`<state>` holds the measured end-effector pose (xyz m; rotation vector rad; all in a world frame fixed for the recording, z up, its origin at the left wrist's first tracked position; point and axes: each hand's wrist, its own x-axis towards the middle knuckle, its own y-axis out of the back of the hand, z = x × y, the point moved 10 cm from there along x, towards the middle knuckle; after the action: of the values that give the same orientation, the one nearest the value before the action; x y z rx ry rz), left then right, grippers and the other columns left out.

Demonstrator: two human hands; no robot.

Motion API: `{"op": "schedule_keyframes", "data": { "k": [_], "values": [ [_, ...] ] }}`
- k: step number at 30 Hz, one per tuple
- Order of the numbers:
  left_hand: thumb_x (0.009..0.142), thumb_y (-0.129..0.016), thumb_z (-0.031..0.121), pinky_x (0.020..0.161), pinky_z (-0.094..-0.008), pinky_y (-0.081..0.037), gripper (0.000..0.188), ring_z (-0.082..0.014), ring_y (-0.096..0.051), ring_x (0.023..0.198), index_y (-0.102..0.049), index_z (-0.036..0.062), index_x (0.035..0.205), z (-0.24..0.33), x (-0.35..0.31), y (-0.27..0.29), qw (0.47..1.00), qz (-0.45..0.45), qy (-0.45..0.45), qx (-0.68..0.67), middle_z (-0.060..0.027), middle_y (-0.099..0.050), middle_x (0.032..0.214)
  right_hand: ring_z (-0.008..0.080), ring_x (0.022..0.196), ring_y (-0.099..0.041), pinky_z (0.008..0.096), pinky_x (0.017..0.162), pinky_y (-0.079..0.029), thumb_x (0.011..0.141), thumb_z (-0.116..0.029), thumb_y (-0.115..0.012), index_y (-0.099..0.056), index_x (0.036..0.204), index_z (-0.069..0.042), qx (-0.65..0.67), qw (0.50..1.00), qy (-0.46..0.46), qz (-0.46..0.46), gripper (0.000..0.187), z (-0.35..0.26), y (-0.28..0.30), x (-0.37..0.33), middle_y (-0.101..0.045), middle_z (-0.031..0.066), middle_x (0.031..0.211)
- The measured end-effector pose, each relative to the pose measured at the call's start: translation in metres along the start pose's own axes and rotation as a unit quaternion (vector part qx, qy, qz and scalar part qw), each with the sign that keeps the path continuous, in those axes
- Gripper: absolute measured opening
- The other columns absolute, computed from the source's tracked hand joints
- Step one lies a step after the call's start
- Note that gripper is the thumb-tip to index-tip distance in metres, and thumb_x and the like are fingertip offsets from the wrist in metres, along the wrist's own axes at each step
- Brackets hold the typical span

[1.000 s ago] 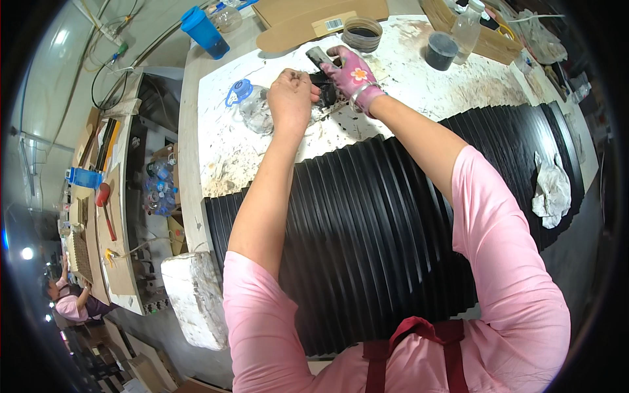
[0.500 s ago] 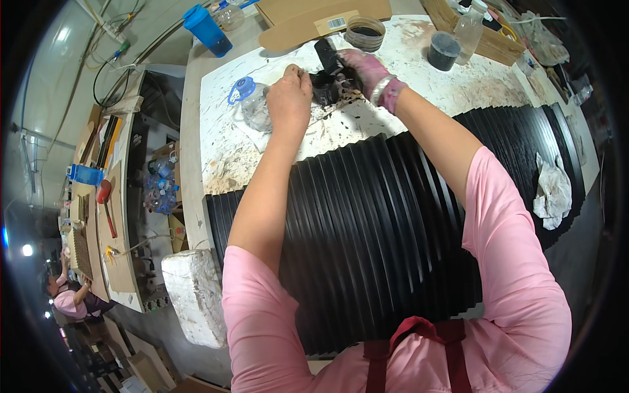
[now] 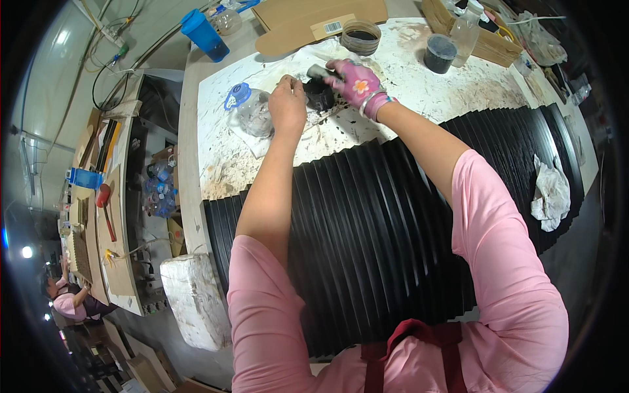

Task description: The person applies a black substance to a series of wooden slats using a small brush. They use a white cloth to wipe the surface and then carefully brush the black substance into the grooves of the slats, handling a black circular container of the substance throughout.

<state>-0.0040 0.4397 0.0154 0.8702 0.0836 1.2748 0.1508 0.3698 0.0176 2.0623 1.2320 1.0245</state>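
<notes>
My left hand (image 3: 287,108) is bare, its fingers bent and closed at the left side of a small black cup (image 3: 320,97). Its fingertips seem to grip the cup's rim. My right hand (image 3: 359,84) wears a pink glove with a flower on it. Closed fingers hold a dark flat block (image 3: 320,71) over the cup's mouth; the block is slightly blurred and its kind is unclear. Left of my left hand lies a clear plastic bottle (image 3: 254,116) with a blue handled cap. A black ribbed bellows sheet (image 3: 373,229) stretches under my forearms.
Behind my hands stand a tub of dark liquid (image 3: 360,40) and a lidded dark tub (image 3: 439,55). A cardboard piece (image 3: 288,39), a blue cup (image 3: 204,36) and a wooden box (image 3: 488,39) line the far side. A crumpled white cloth (image 3: 552,196) lies on the bellows. Another person (image 3: 72,301) works far left.
My right hand has turned, showing the back of its glove, and the dark block has tilted from upright to nearly flat above the cup. My left hand stays beside the cup.
</notes>
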Motion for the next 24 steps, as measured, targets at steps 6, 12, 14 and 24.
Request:
{"op": "schedule_keyframes", "data": {
  "k": [6, 12, 14, 24],
  "values": [
    [0.093, -0.056, 0.016, 0.068, -0.0367, -0.051, 0.019, -0.0226, -0.071, 0.068, -0.058, -0.0010, 0.087, 0.004, 0.005, -0.006, 0.999, 0.011, -0.013, 0.035, -0.0142, -0.067, 0.077, 0.0287, 0.092, -0.062, 0.0416, 0.082, -0.045, 0.089, -0.029, -0.061, -0.060, 0.115, -0.015, -0.246, 0.953, 0.172, -0.048, 0.029, -0.021, 0.009, -0.012, -0.061, 0.0092, 0.103],
    [0.092, -0.057, 0.018, 0.071, -0.0425, -0.049, 0.022, -0.0352, -0.065, 0.076, -0.057, -0.0028, 0.085, 0.007, 0.001, -0.009, 0.997, -0.014, 0.051, -0.054, -0.0191, -0.066, 0.077, 0.0212, 0.088, -0.065, 0.0343, 0.084, -0.051, 0.092, -0.027, -0.061, -0.062, 0.121, -0.006, 0.077, 0.979, -0.046, -0.185, 0.035, 0.044, 0.042, -0.027, -0.069, 0.0135, 0.101],
    [0.093, -0.058, 0.022, 0.074, -0.0424, -0.049, 0.025, -0.0341, -0.065, 0.081, -0.058, -0.0029, 0.089, -0.008, 0.001, -0.001, 0.999, 0.002, 0.030, -0.026, -0.0190, -0.066, 0.080, 0.0145, 0.079, -0.065, 0.0278, 0.073, -0.056, 0.096, -0.023, -0.057, -0.062, 0.119, -0.004, 0.392, 0.885, -0.156, -0.199, 0.030, 0.078, 0.016, -0.031, -0.068, 0.0074, 0.095],
    [0.095, -0.057, 0.028, 0.079, -0.0316, -0.050, 0.038, -0.0221, -0.064, 0.089, -0.058, -0.0006, 0.119, 0.028, -0.074, 0.094, 1.000, -0.016, -0.020, -0.001, -0.0142, -0.062, 0.112, 0.0254, 0.080, -0.069, 0.0342, 0.063, -0.058, 0.100, -0.034, -0.050, -0.050, 0.120, -0.006, 0.735, 0.571, -0.258, -0.261, 0.035, 0.015, 0.012, -0.101, -0.066, 0.0148, 0.105]
  ]
}}
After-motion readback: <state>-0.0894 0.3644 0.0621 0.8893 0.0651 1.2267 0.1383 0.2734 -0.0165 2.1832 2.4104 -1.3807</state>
